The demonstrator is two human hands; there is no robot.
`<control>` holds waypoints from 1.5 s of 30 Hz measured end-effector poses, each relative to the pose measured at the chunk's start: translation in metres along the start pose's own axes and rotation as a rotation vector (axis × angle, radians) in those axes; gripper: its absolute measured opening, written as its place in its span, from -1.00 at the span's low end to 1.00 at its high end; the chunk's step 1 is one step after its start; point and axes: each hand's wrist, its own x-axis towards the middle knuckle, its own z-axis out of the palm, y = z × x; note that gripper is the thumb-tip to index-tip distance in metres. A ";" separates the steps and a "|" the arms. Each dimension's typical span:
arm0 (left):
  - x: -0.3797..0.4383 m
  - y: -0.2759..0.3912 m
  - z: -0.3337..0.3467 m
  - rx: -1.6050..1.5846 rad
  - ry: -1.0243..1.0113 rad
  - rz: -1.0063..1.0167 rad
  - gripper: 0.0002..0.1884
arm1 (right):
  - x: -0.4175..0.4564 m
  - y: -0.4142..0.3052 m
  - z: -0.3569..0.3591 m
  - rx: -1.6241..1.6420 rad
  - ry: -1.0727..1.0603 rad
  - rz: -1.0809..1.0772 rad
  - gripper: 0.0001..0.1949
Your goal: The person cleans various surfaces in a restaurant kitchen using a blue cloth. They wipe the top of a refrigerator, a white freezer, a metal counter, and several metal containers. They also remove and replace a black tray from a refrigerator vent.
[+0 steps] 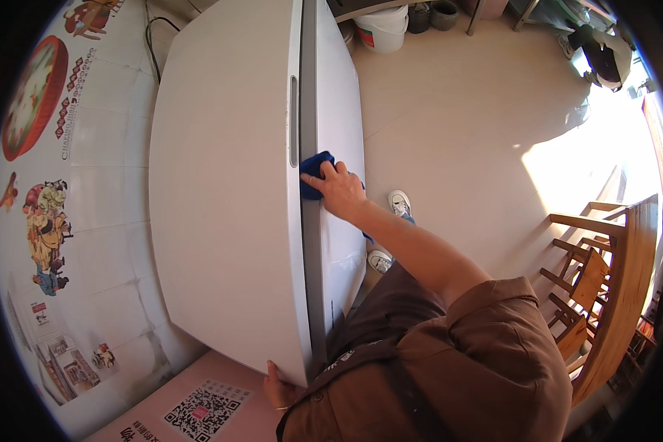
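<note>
A white chest freezer stands before me, its broad lid reaching toward the tiled wall. My right hand presses a blue cloth against the grey rim strip below the lid's front edge, near the long recessed handle. Part of the cloth is hidden beneath the fingers. At the lid's near corner is my left hand, its thumb on the edge; the other fingers are mostly out of sight, so its hold is unclear.
A white bucket and dark pots stand by the freezer's far end. Wooden stools and a wooden table are at the right. Another person is far off at upper right. A pink surface bearing a printed code adjoins the freezer.
</note>
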 end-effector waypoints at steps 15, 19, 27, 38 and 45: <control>0.013 -0.008 -0.008 -0.087 0.040 -0.093 -0.56 | 0.080 0.014 -0.049 0.277 0.188 0.087 -0.23; 0.010 -0.004 -0.001 -0.213 0.098 -0.141 -0.56 | 0.116 0.029 -0.065 0.039 0.247 0.120 -0.24; 0.014 -0.011 -0.001 -0.270 0.038 -0.101 -0.52 | -0.024 -0.031 -0.030 0.323 0.078 0.052 -0.26; 0.010 -0.010 -0.025 -0.284 0.086 0.039 -0.56 | -0.230 -0.142 0.071 0.109 -0.448 -1.248 -0.84; 0.007 -0.014 -0.026 -0.336 0.208 0.071 -0.58 | -0.201 -0.123 0.060 0.015 -0.438 -1.104 -0.80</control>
